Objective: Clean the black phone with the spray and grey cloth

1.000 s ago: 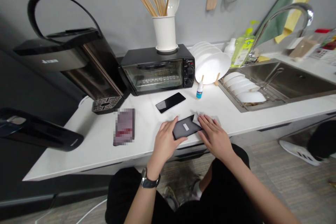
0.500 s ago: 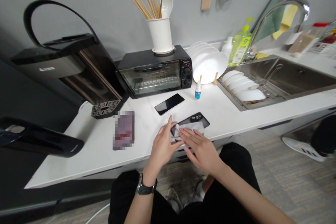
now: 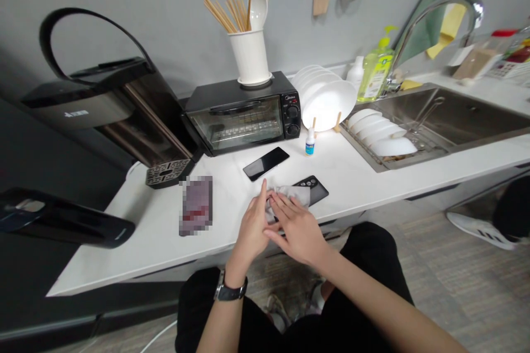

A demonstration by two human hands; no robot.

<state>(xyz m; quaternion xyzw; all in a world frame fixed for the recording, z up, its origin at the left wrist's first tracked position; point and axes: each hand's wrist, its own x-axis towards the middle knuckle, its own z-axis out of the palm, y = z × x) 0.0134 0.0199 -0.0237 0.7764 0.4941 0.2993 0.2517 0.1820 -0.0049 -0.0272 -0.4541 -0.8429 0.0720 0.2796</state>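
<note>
A dark phone [image 3: 318,192] lies back up near the counter's front edge, its camera lenses at the far right end. A grey cloth [image 3: 301,194] covers its middle and left part. My right hand [image 3: 300,231] presses the cloth onto the phone with its fingers stretched together. At the phone's left end, my left hand [image 3: 252,231] holds it steady, one finger pointing up; its grip is partly hidden under the cloth and the right hand. Just behind lies a second phone [image 3: 266,164], screen up. A small white and blue bottle [image 3: 309,143] stands further back.
A toaster oven [image 3: 244,118] stands behind, carrying a white utensil holder [image 3: 250,58]. A drink machine [image 3: 120,105] and a pixelated packet [image 3: 196,206] are to the left. White plates [image 3: 329,102] and a sink [image 3: 459,121] are to the right.
My right hand has slid left along the phone with the cloth, baring more around the camera end. My left hand stays at the left end.
</note>
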